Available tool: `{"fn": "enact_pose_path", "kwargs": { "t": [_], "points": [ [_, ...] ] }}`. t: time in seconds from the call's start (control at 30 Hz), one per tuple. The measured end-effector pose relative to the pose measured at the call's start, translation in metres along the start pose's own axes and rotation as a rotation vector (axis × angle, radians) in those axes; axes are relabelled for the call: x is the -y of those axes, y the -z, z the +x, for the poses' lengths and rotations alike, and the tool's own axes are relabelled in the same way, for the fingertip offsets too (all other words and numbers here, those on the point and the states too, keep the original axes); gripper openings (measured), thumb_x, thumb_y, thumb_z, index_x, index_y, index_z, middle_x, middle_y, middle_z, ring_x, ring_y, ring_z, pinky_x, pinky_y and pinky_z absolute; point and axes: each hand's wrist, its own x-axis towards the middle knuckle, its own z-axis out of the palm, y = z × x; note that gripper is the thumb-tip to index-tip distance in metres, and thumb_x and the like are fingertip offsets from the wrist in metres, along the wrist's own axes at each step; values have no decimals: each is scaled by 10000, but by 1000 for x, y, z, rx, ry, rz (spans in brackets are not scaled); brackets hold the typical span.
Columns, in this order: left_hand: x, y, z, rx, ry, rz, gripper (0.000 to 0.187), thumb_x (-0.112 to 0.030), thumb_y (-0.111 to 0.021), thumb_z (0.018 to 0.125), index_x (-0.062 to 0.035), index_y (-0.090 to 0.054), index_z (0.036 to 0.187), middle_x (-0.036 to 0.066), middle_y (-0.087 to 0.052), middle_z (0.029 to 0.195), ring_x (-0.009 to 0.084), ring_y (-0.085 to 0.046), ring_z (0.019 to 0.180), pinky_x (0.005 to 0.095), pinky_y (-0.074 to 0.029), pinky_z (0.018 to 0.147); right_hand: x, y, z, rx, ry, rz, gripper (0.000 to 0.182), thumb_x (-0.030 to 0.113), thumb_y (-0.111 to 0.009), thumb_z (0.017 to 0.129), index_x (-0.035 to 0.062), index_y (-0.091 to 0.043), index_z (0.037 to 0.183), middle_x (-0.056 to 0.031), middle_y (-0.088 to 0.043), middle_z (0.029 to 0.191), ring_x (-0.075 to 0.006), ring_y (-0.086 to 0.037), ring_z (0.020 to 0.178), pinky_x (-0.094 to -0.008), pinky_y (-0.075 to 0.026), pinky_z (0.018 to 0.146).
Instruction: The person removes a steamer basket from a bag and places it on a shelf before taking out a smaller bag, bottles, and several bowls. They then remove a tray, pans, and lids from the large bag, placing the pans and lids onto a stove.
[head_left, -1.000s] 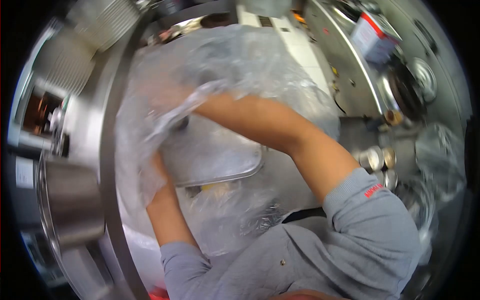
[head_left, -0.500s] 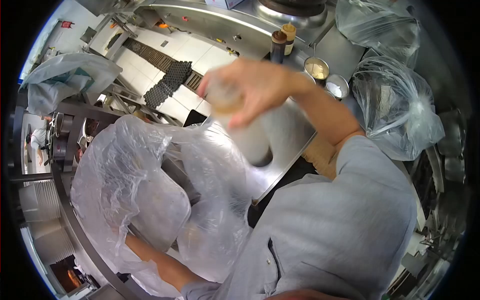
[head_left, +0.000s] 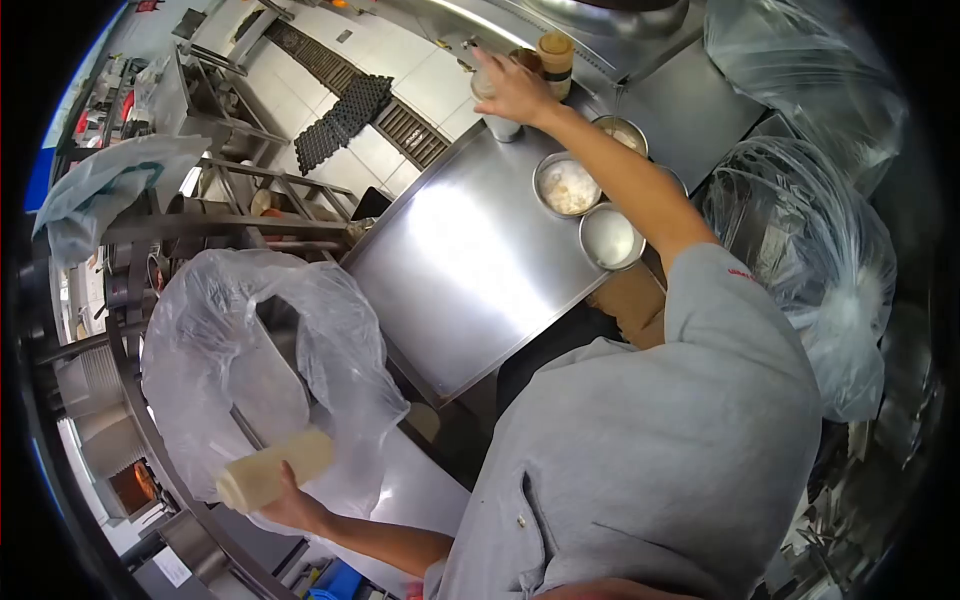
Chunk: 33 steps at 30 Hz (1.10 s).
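Observation:
My left hand [head_left: 290, 503], at the lower left, is wrapped round a pale yellow squeeze bottle [head_left: 275, 470] held nearly on its side. Behind this bottle is a clear plastic bag [head_left: 340, 335], draped around a metal container whose inside shows partly. At the far end of the steel counter [head_left: 470, 270], my right hand [head_left: 515, 92] grips the top of a whitish squeeze bottle [head_left: 503, 128], which appears to stand on the counter. Right beside it are a bottle with a tan top [head_left: 555, 62] and a darker one, partly hidden by my fingers.
Metal bowls of white contents [head_left: 567, 186] [head_left: 612, 237] sit along the counter's right side, under my right forearm. Knotted plastic bags [head_left: 820, 250] lie at the right. A black mat [head_left: 345, 122] covers part of the tiled floor beyond, and stacked white containers [head_left: 95, 400] stand at the left.
My right hand has carried the whitish bottle away to the counter's far end. My left hand has come out from under the plastic bag with the pale yellow bottle, and the bag has drawn back leftward.

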Motion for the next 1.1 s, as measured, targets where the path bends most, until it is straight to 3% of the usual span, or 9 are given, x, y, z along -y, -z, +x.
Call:
{"fn": "enact_pose_path", "kwargs": {
  "t": [0.1,0.3,0.43,0.73,0.77,0.9,0.93,1.0,1.1],
  "points": [
    [-43,-11,-33,228,-29,-185,605,-88,-783,687,78,-510,1200,154,-610,1071,248,-607,946,391,-497,868,4,18,-11,-11,61,-32,873,355,-768,678,107,-335,1395,-165,-465,1244,-351,-452,1156,-431,-436,931],
    [-124,-235,-86,794,-93,-401,479,-222,-817,625,15,-610,987,99,-644,909,213,-614,833,337,-489,776,-4,85,-43,-244,151,65,820,302,-781,692,85,-372,1368,-144,-539,1130,-333,-503,1069,-412,-439,914],
    [-108,-399,-118,811,-42,-668,672,-78,-832,574,-15,-492,1151,100,-608,1048,212,-596,970,335,-472,873,-5,131,-80,-123,4,148,762,258,-769,712,77,-395,1351,-141,-555,1093,-325,-529,1034,-402,-442,909],
    [-123,-500,-121,826,-79,-679,732,-118,-876,533,-30,-505,1158,121,-605,1076,276,-590,981,355,-462,887,-11,158,-136,39,-231,192,582,155,-711,753,43,-473,1272,-141,-569,1032,-303,-563,956,-390,-456,844],
    [-110,-514,-113,777,-358,-597,767,-180,-887,526,-22,-505,1171,156,-583,1085,331,-550,1009,400,-436,922,-5,156,-141,62,-206,197,582,155,-711,753,43,-473,1272,-141,-569,1032,-303,-563,956,-390,-456,844],
    [-110,-437,-67,981,-574,-276,741,-313,-855,582,-10,-538,1179,223,-570,1100,388,-509,1035,446,-414,938,52,146,-128,175,-98,186,486,107,-687,770,33,-525,1222,-144,-600,984,-273,-598,888,-363,-483,785],
    [-132,-365,-48,1078,-490,-113,696,-317,-817,670,44,-523,1187,211,-606,1111,320,-567,1065,385,-450,939,66,135,-125,194,-119,275,405,72,-684,764,28,-574,1152,-138,-611,927,-246,-614,822,-332,-500,720],
    [-130,-250,-22,1059,-297,-599,304,-214,-722,799,41,-630,937,118,-667,860,186,-647,812,304,-516,709,122,122,-106,229,-22,363,337,45,-680,761,15,-603,1088,-127,-615,875,-225,-622,753,-311,-506,665],
    [-65,-114,27,832,-191,-565,118,-91,-651,842,7,-638,776,41,-624,683,85,-587,618,229,-468,577,225,96,-77,309,278,520,283,56,-683,762,6,-616,1033,-132,-620,860,-229,-630,724,-324,-514,659]
  ]
}}
